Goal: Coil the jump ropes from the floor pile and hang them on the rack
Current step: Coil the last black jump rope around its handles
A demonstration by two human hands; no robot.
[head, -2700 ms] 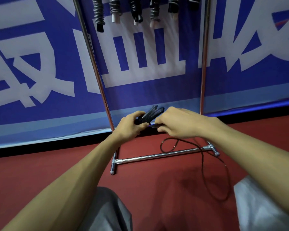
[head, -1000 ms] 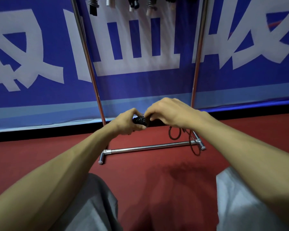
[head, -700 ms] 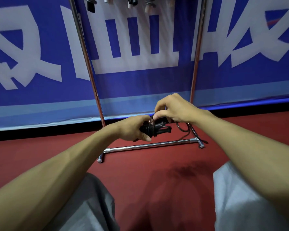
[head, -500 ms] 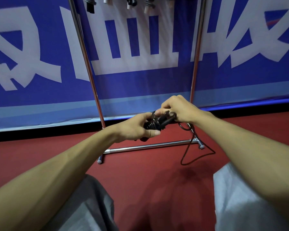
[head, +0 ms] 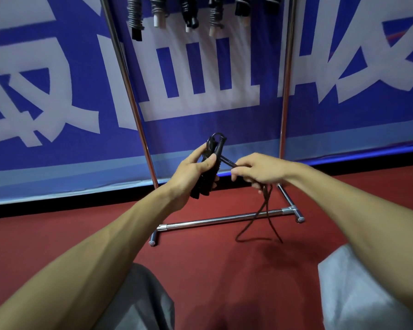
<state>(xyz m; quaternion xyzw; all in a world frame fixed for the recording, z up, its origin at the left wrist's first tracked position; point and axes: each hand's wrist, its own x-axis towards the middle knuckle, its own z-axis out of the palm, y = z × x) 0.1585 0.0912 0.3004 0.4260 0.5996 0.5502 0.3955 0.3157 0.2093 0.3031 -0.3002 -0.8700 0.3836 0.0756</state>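
My left hand (head: 191, 171) grips the two black handles of a jump rope (head: 209, 172), held upright with a loop of cord sticking out above the fist. My right hand (head: 255, 171) pinches the black cord just to the right of the handles. From that hand the loose cord (head: 260, 217) hangs down in a long loop to the red floor. The chrome rack (head: 224, 219) stands right behind my hands, and several coiled ropes (head: 188, 13) hang from its top, cut off by the frame's upper edge.
A blue banner with large white characters (head: 57, 91) fills the wall behind the rack. The rack's two uprights (head: 285, 91) rise on either side of my hands. Red floor (head: 212, 270) lies below, with my grey-clad knees (head: 358, 289) at the bottom.
My left hand has turned the handles from lying sideways to upright. My right hand has drawn away to the right along the cord, and the hanging loop now reaches the floor.
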